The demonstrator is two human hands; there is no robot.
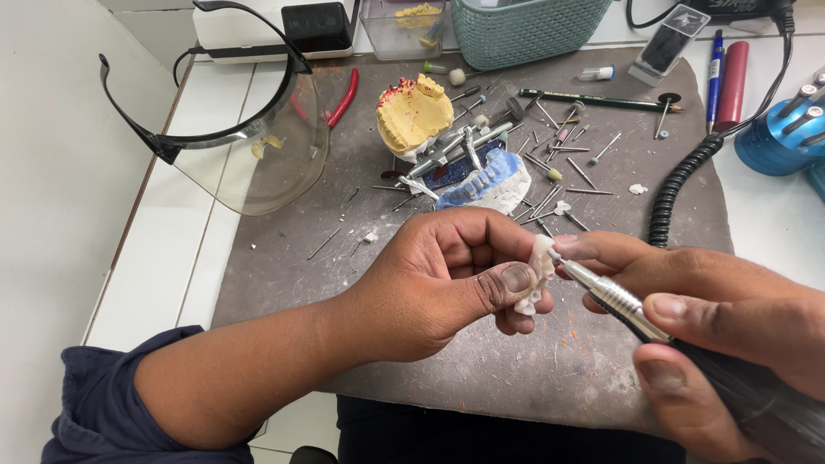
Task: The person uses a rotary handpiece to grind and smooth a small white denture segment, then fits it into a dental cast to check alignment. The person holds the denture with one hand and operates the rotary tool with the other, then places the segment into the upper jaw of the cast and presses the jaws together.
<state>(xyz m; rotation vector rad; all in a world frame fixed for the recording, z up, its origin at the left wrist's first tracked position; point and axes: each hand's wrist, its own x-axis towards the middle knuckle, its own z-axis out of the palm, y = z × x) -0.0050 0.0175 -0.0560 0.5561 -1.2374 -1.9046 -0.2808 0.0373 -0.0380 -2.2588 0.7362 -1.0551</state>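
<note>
head view: near the counter's (155,283) front edge, the right hand (722,318) grips a metal handpiece (614,301), its tip touching a small white dental piece (540,271) pinched in the left hand's (438,283) closed fingers. mid-counter lie scattered burs (550,193) and a yellow jaw cast (414,113); a face shield (249,146) sits toward the far left corner.

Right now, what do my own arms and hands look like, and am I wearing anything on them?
Both hands are bare: no gloves, rings or watch show. The left hand comes off a bare forearm, with a dark navy sleeve pushed up to about the elbow. The right hand enters from the lower right corner, so only the hand itself shows; its arm and any sleeve are out of view. Fingernails are short and unpainted.
</note>
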